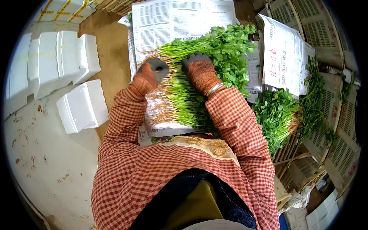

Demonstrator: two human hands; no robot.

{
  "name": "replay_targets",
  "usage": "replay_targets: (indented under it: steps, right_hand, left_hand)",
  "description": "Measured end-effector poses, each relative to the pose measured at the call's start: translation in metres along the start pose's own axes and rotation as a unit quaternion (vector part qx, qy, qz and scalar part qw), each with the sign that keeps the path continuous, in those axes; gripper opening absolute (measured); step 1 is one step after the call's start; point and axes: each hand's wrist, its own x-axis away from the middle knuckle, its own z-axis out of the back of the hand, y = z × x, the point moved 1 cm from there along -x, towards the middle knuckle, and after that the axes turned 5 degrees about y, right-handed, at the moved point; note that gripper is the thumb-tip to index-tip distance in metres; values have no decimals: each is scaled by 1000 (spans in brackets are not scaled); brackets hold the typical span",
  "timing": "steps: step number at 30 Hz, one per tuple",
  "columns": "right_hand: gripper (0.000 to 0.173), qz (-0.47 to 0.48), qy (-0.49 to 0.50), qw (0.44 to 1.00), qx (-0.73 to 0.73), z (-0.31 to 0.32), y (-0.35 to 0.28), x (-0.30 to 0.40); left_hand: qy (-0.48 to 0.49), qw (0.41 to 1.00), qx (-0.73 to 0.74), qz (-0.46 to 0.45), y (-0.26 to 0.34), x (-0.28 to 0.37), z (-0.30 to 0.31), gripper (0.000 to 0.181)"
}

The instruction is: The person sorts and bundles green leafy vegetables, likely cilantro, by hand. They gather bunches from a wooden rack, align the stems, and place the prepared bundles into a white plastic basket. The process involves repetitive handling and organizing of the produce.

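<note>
A broad row of coriander [188,100] lies on newspaper sheets [184,20] before me, its pale brown roots to the left and leaves to the right. Both my hands wear orange knit gloves with dark grey coating. My left hand [153,72], fingers curled, is over the root ends. Across the green stems rests my right hand [199,67], knuckles up, close to the leaves. The fingertips of both hands are hidden, so whether either grips stems or roots does not show. A bunch at the far side has its roots pointing left beyond my left hand.
White foam boxes [54,57] stand at the left, with a single foam box [83,106] nearer me. On the right are more newspaper [284,54], another coriander bunch [274,115] and loose greens [312,100]. Printed cardboard cartons [319,28] line the right side.
</note>
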Motion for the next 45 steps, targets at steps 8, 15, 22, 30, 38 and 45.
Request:
replay_targets:
  steps: [8,15,22,30,38,45]
  right_hand:
    - [27,159,-6,987,10,38,1,-28]
    - [62,-35,-115,993,-5,8,32,-47]
    - [50,-4,-137,988,-71,3,34,-23]
    - [31,14,261,949,-175,60,14,111]
    - [59,11,17,991,134,-39,1,198]
    - [64,-1,-4,994,108,-73,9,178]
  left_hand:
    - [265,963,38,29,-112,-63,53,43]
    - [309,940,83,116,-162,-95,14,37]
    - [292,945,62,133,-112,-99,23,32]
    - [58,989,67,-118,28,-105,-55,31]
    - [-194,973,-107,-64,35,-89,-116,65]
    - [-286,935,68,-197,48,-82,-122,64]
